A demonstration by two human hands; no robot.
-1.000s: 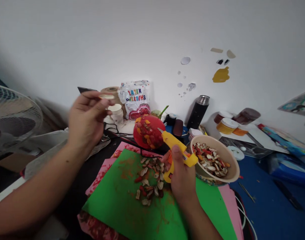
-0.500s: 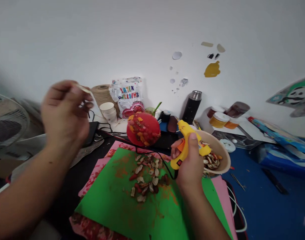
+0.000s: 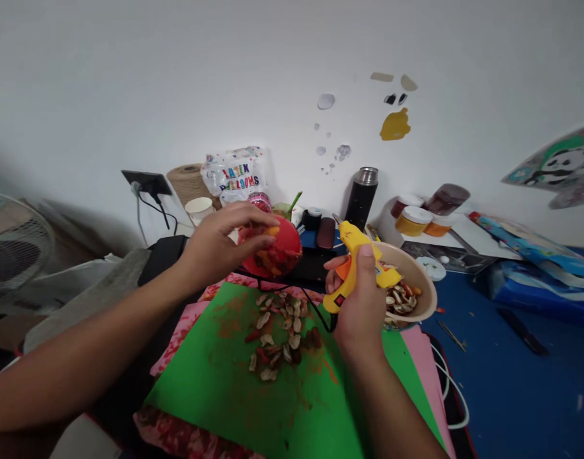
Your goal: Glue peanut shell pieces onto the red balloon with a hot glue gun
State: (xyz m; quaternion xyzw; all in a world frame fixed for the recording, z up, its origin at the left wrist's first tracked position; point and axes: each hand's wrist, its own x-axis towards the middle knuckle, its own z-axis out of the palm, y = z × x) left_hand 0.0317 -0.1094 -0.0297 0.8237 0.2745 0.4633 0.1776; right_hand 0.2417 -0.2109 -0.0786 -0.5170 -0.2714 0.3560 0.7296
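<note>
My right hand (image 3: pixel 361 299) grips a yellow hot glue gun (image 3: pixel 352 255), its nozzle pointing up and to the left. A finger lies at the orange trigger. My left hand (image 3: pixel 234 245) reaches over a red rounded form (image 3: pixel 292 245) that looks like a balloon with painted shell pieces on it. Thumb and index finger close on an orange shell piece (image 3: pixel 273 231) at its upper surface; I cannot tell whether that piece is fixed. Loose peanut shells (image 3: pixel 268 341) lie on the green sheet (image 3: pixel 201 382) below. The hand hides much of the red form's left side.
A beige bowl of shells (image 3: pixel 428 299) stands behind the glue gun. At the back are a twine spool (image 3: pixel 187 182), a balloon bag (image 3: pixel 234 175), a black thermos (image 3: pixel 361 201) and paint jars (image 3: pixel 414 220). The gun's black cord (image 3: pixel 315 312) crosses the sheet.
My left hand has come down and right from the raised spot at the left to the top of the red form. The right hand still holds the glue gun. The view has shifted slightly.
</note>
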